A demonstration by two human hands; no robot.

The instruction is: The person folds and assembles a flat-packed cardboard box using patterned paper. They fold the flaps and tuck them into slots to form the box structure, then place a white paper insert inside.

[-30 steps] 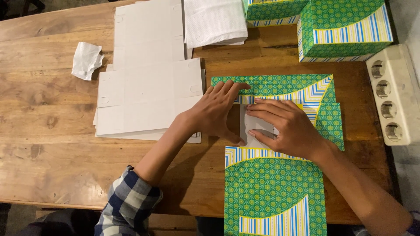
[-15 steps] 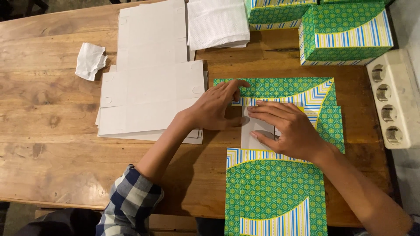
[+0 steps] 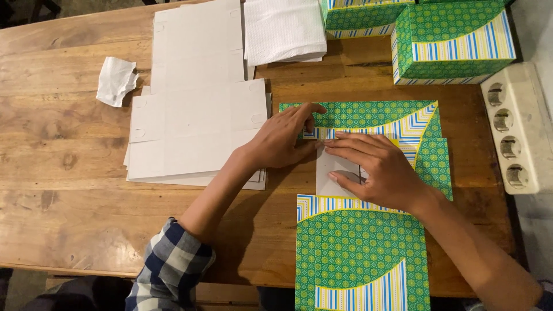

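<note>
hands [image 3: 340, 152] pressing flat green carton [image 3: 368, 115], assembled boxes [image 3: 452, 40] closed

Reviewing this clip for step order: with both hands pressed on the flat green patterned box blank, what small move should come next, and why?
Probably slide the left hand along the fold to crease it. Both hands lie flat on the green patterned box blank, the right hand pinning the white inner flap, and the folded strip under the left fingers looks not fully flattened. Finished boxes stand beyond.

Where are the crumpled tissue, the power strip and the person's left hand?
crumpled tissue [image 3: 116, 80], head view, its middle.
power strip [image 3: 511, 128], head view, between its sockets.
left hand [image 3: 283, 141], head view, back of the hand.
</note>
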